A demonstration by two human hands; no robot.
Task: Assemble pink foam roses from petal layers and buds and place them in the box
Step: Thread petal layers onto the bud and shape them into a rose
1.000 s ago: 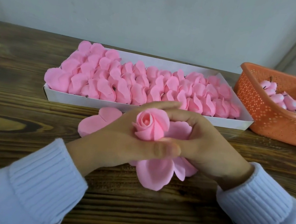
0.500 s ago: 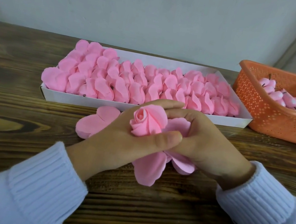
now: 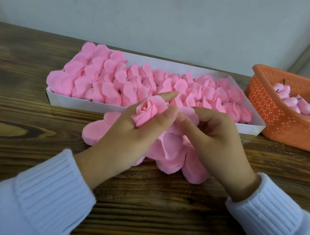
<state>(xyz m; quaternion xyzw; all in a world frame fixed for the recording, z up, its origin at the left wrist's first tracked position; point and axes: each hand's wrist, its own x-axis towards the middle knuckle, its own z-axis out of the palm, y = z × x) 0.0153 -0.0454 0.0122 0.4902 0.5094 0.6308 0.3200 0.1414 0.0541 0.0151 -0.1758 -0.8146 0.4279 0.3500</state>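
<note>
Rose bud (image 3: 148, 112) is mid-frame, held just above the desk (image 3: 29, 118) right in front of the box's near wall. Your left hand (image 3: 126, 139) grips it: thumb on the right side, the other fingers (image 3: 170, 95) curled round behind, index tip poking up past the bud. The bud sits tilted to the left, spiral centre facing up. Below and right of it are the petal layers (image 3: 174, 156), fanned out and touching the desk at their lower edge. Your right hand (image 3: 212, 142) has its fingers curled in, pinching the top petal of those layers just beside the bud; the two hands touch at the thumb. One loose petal layer (image 3: 95, 130) lies flat on the desk, partly under your left hand. Behind that is the box (image 3: 83, 103), white, shallow and long, packed nearly edge to edge with finished roses (image 3: 155, 85) in rows, with a strip of bare floor showing along the back wall. At far right, near the box's right end, is an orange perforated basket (image 3: 281, 124) with a pile of pink buds (image 3: 301, 103) in it, dark stems showing on some. White ribbed sleeves (image 3: 55, 189) cover both wrists. A pale wall (image 3: 165, 18) is behind the desk.
</note>
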